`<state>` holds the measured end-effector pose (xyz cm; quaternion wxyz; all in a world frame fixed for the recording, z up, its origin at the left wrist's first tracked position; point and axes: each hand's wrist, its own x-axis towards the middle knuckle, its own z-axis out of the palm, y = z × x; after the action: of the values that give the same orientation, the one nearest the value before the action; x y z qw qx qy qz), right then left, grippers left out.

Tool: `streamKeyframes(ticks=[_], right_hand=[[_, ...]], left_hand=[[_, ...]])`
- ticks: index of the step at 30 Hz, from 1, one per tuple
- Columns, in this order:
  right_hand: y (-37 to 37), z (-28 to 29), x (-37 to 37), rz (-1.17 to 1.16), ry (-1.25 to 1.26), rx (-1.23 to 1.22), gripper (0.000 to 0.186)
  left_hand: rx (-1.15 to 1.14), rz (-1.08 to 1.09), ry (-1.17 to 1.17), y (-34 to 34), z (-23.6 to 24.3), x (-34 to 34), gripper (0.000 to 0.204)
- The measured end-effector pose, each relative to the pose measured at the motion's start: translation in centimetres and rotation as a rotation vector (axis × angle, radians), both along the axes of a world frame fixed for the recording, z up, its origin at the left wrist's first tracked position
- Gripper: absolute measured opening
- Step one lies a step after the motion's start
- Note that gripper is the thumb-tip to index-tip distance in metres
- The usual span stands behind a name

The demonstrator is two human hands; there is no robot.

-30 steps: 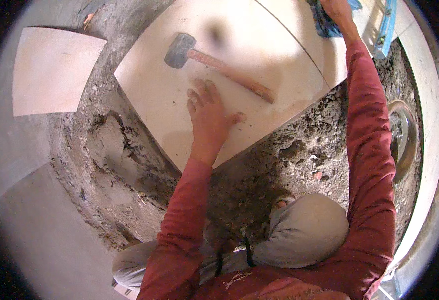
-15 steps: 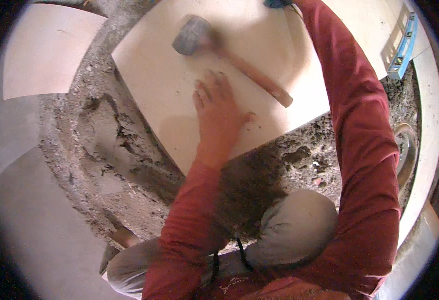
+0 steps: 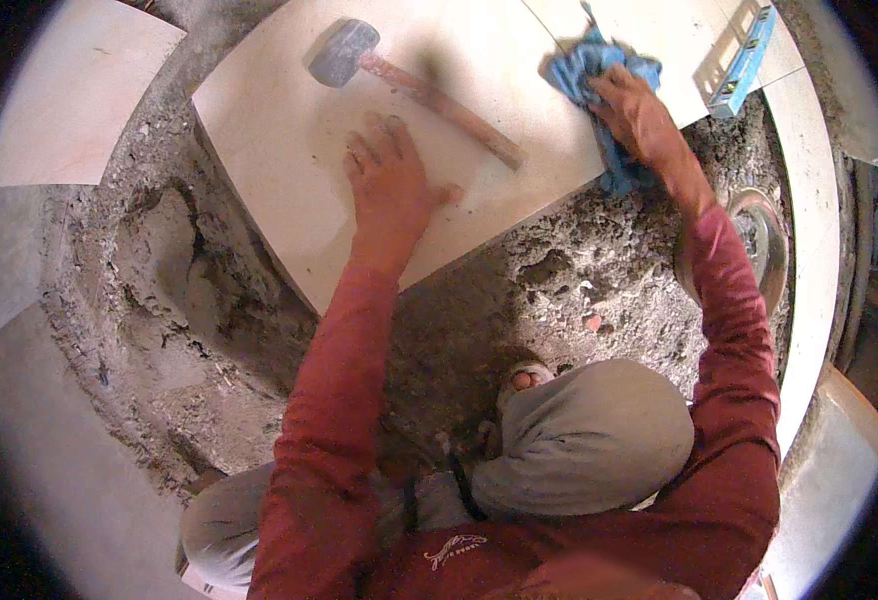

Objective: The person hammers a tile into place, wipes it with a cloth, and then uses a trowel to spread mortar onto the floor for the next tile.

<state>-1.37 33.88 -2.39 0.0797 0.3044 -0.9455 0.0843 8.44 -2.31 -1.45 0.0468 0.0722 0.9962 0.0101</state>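
My left hand [image 3: 390, 205] rests on a large cream floor tile [image 3: 289, 180], its fingers spread and nothing in them. Just beyond those fingertips lies a rubber mallet [image 3: 439, 102], its grey head to the left and its reddish wooden handle slanting toward me. Over at the right, my right hand [image 3: 641, 118] grips a crumpled blue cloth [image 3: 599, 65] against the tile near its right corner. Part of the cloth hangs past the tile's edge. The fingers wrapped in the cloth are partly hidden.
A blue spirit level [image 3: 744, 62] lies on the tiles at the far right. Rough mortar [image 3: 599, 270] borders the near edge, with a round metal-rimmed pan [image 3: 759, 240] at the right. Another tile [image 3: 79, 90] is at the far left. My knee [image 3: 599, 430] is close by.
My right hand has come back toward me with the blue cloth, from the far edge of the view to the tile's right corner. My left hand stays flat on the tile.
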Motion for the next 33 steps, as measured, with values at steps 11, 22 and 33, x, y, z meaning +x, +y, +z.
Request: streamKeyframes(ticks=[11, 22, 33], right_hand=[[7.0, 15.5, 4.5, -0.566, -0.335, -0.365, 0.043], [4.3, -2.2, -1.7, -0.638, 0.252, 0.340, 0.065], [-10.3, -2.8, 12.4, -0.493, 0.023, -0.116, 0.071]], left_hand=[[0.026, 0.050, -0.067, -0.4, 0.5, -0.2, 0.123], [0.041, 0.029, -0.043, 0.3, -0.2, -0.4, 0.121], [0.068, 0.020, -0.021, -0.2, -0.7, -0.1, 0.123]])
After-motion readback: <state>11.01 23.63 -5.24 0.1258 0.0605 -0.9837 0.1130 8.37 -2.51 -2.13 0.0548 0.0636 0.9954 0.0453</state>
